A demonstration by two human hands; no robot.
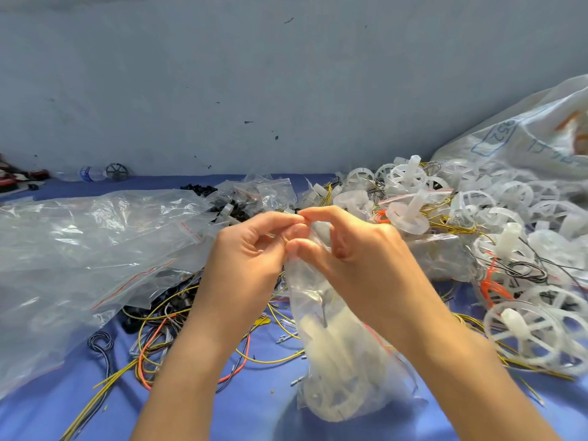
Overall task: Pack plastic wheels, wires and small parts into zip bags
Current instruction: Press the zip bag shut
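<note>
Zip bag [337, 345] of clear soft plastic, long and thin, hangs in the middle, held up by its top over the table. I cannot tell if its bottom end touches the cloth.

Biggest of all is the blue cloth-covered table [261, 415]. On its left side lies a big crinkly heap of clear plastic bags with red lines [79, 249]. At the far right leans a big white sack with blue writing [525, 138]. A pile of round white plastic wheels with spokes [509, 202] spills out in front of it.

The zip bag comes next in size. A white wheel [334, 393] and some thin wire sit inside it. The left hand [251, 259] pinches the mouth of the bag, finger and thumb pressed together. The right hand [359, 249] pinches it just beside, and the fingertips of both hands meet.

Under the arms lies a tangle of yellow, orange and black wires [159, 345]. Behind the hands are a small pile of empty little zip bags [270, 189] and some small black parts [235, 214].

I think this bag is full enough and the step now is closing it. The next move calls for squeezing the zip strip shut all the way along, with no wire poking out of the mouth. Then the bag can go down and a new one can be picked.
</note>
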